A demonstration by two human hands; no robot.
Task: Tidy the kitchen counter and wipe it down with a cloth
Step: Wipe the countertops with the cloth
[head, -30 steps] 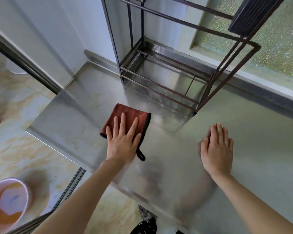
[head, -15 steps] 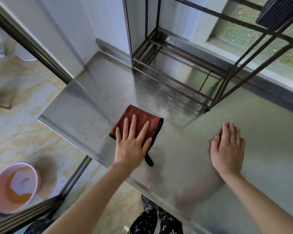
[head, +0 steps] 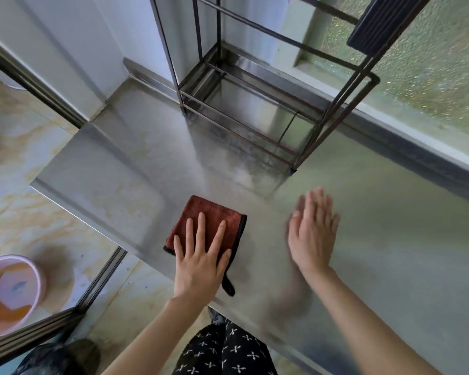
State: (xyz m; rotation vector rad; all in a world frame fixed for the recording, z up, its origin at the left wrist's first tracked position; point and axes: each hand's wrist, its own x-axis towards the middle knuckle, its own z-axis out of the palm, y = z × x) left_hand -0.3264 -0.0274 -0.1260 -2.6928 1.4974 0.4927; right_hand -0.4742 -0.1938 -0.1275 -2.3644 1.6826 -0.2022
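Since half a second ago: right hand (head: 312, 228) lifts and blurs, closer to cloth (head: 209, 226). Left hand (head: 201, 255) flat, fingers spread, pressing cloth near counter (head: 390, 253) front edge. Right hand open, holding nothing, just right of cloth. Cloth folded near-square; long axis runs front to back, loop tail toward the person. Left hand nearer; wiping looks underway. Rack (head: 255, 123) stands behind.

White wall (head: 73, 36), frosted window (head: 428, 77), marbled floor (head: 16, 190), pink bucket (head: 11, 293), daylight

Left hand (head: 201, 262) flat, fingers spread; right hand (head: 312, 234) flat, blurred.
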